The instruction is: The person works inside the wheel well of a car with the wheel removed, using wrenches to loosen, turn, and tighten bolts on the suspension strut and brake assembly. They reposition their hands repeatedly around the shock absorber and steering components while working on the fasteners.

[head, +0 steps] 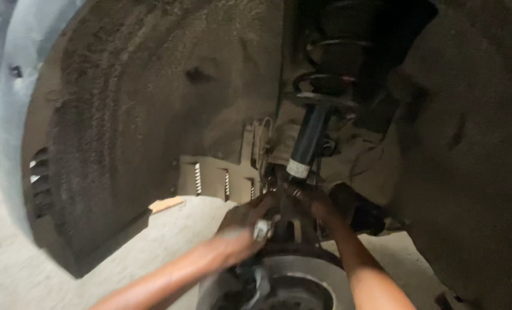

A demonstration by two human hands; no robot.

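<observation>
Inside a dusty wheel arch, a person works with both bare hands at the foot of a suspension strut (309, 140), just above the brake disc (302, 281). The left hand (245, 225) comes in from seven o'clock and is clenched around a small bright metal piece (262, 229), perhaps a socket or a bolt head, which shows between its fingers (263, 205) at the three o'clock edge of the fist. The right hand (319, 204) reaches in from five o'clock and presses against the strut's lower mount; motion blur and shadow hide its fingers, so whether they grip anything cannot be told. The strut rises toward twelve o'clock, its coil spring (333, 63) dark overhead, with the grey fender liner (130, 115) curving away at ten o'clock. The work looks best done with the bright piece kept square to the fastener, one hand steadying the mount while the other turns, and wrists kept off the disc's edge. The joint lies between the two hands, touching both.
</observation>
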